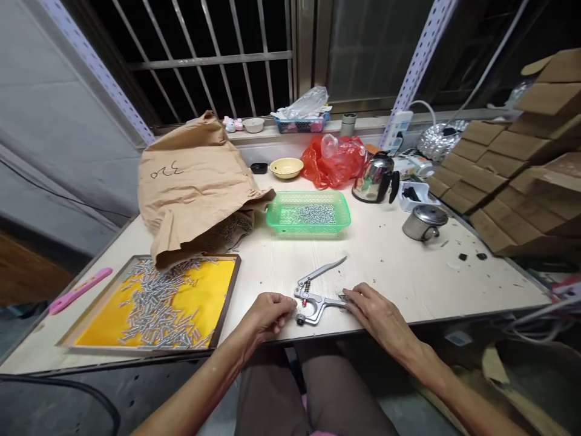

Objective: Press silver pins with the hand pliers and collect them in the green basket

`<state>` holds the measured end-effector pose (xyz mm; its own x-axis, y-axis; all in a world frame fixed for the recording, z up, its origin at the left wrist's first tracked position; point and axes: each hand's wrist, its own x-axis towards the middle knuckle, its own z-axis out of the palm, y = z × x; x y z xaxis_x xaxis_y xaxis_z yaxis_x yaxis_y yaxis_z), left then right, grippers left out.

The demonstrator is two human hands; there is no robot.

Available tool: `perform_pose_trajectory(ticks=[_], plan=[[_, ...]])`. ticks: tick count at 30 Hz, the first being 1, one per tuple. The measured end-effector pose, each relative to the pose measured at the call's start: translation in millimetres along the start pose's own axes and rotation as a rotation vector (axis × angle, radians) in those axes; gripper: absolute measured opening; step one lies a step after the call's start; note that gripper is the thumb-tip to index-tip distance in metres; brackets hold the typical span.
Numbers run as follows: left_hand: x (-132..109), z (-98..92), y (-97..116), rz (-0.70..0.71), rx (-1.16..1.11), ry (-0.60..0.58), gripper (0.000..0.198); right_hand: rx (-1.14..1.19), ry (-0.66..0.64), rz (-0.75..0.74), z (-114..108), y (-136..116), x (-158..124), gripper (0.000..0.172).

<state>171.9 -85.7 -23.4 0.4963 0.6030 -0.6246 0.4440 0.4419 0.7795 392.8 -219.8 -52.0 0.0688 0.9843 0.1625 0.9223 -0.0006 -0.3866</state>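
Observation:
A pair of silver snap-fastener pliers (320,303) lies near the table's front edge, handles spread apart, with a spring and a small red part at the jaw. My right hand (374,309) is closed around the end of the lower handle. Close to the jaw, my left hand (272,312) has thumb and forefinger pinched together; whatever is between them is too small to make out. To the left, a shallow tray (227,297) with a yellow bottom holds a heap of small silver pins (158,303). More small metal pieces (318,214) lie in a green plastic basket (308,229).
A large brown paper bag (195,175) leans over the tray's back edge. A pink-handled tool (82,290) lies at the left. Behind stand a yellow bowl (285,168), red plastic bags (333,160) and a kettle (374,178). A metal cup (422,224) and cardboard boxes (512,157) are rightward.

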Motion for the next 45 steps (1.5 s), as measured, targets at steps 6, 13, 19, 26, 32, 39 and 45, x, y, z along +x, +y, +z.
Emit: perform_pose_trajectory(ticks=[6,13,19,26,32,39,45], plan=[[20,7.9,-3,-0.149,0.08,-0.066,0.031,-0.027,-0.041,-0.084,2,0,11,0.015],[28,8.4,2,-0.246,0.19,-0.059,0.035,-0.118,-0.061,-0.123,12,8,23,0.014],[37,5.7,7,-0.339,0.187,-0.11,0.036,-0.144,-0.09,-0.164,12,11,25,0.013],[39,5.6,15,-0.384,0.23,-0.147,0.038,-0.089,-0.172,-0.176,-11,18,38,0.03],[41,4.3,12,-0.383,0.273,-0.142,0.041,-0.117,-0.406,-0.21,-19,37,81,0.11],[42,3.4,12,-0.415,0.272,-0.139,0.043,-0.156,-0.456,-0.254,-19,34,98,0.107],[39,6.0,14,-0.415,0.279,-0.139,0.044,-0.194,-0.433,-0.269,-24,28,95,0.085]])
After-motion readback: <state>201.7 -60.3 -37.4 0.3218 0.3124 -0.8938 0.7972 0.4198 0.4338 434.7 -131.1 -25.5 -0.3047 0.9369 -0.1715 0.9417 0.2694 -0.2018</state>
